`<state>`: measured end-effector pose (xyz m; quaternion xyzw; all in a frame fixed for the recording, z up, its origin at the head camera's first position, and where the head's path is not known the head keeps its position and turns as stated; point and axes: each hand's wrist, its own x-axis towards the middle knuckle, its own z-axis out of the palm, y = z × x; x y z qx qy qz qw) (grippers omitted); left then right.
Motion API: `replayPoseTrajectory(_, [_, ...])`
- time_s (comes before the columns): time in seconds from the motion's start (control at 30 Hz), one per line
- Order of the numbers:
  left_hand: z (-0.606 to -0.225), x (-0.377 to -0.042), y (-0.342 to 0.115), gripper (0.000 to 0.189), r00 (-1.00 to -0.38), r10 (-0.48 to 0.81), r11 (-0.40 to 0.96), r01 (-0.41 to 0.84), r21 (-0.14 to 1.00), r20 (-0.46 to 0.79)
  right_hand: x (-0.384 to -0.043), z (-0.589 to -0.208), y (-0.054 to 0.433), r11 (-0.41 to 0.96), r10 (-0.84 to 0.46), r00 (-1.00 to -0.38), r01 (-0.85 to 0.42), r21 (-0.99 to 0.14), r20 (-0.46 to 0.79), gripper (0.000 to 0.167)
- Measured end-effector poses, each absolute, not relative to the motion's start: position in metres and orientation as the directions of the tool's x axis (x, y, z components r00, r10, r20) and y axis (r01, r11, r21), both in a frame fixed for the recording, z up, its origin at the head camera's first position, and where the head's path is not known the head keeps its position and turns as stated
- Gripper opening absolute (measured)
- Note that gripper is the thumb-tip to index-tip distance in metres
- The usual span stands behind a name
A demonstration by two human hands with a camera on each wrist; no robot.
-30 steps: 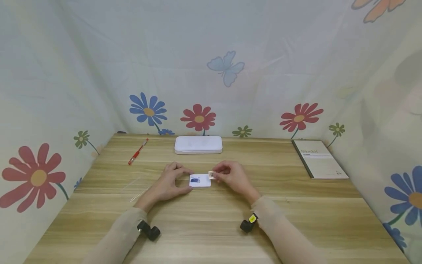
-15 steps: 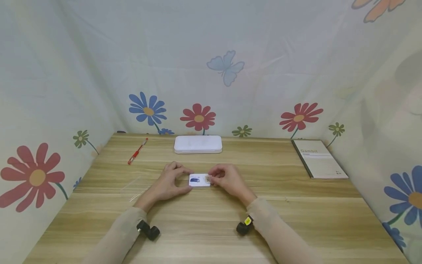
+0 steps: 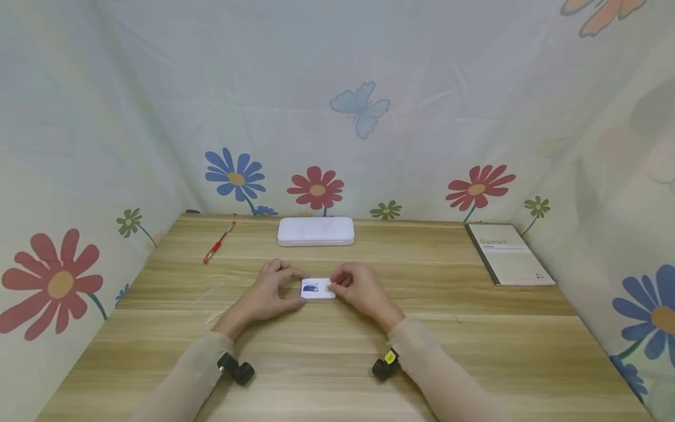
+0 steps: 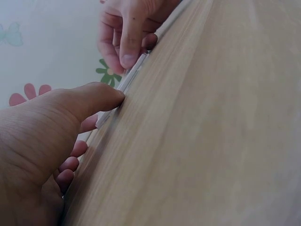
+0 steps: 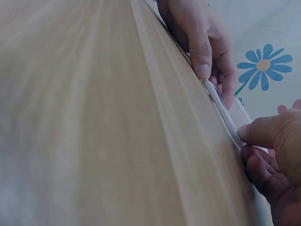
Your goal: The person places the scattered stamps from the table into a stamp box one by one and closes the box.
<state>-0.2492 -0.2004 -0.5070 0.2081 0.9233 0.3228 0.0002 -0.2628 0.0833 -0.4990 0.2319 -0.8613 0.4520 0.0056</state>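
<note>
A small white card [image 3: 310,293] with a dark blue printed picture lies on the wooden table in the head view. My left hand [image 3: 268,296] holds it by its left end, thumb on the near edge and a finger on the far edge. At the card's right end, my right hand [image 3: 364,291] pinches a tiny beige stamp-like piece [image 3: 329,286] between thumb and fingers, over the card's surface. The fingertips partly hide that piece. Seen edge-on in the right wrist view, the white card [image 5: 223,110] lies low against the tabletop.
A white case [image 3: 316,231] sits at the back of the table. To the left are a red pen [image 3: 218,242] and a clear, thin sheet-like thing [image 3: 211,297], hard to make out. A notebook [image 3: 511,258] lies at the back right, before a flowered curtain [image 3: 422,117].
My right hand has moved left with the beige piece, from the card's right edge to over its right end. The left hand and the card have stayed in place.
</note>
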Motion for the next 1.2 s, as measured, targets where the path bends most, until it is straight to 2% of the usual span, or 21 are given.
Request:
replayPoseTrajectory(0.47, [-0.5077, -0.2497, -0.2011, 0.054, -0.91, 0.388, 0.699, 0.395, 0.595, 0.149, -0.2606, -0.4997, 0.0791, 0.561, -0.377, -0.896, -0.423, -0.711, 0.236, 0.005])
replayPoseTrajectory(1.2, [-0.507, -0.2497, -0.2005, 0.056, -0.912, 0.384, 0.706, 0.39, 0.592, 0.142, -0.2611, -0.4964, 0.0836, 0.514, -0.372, -0.913, -0.352, -0.783, 0.166, 0.012])
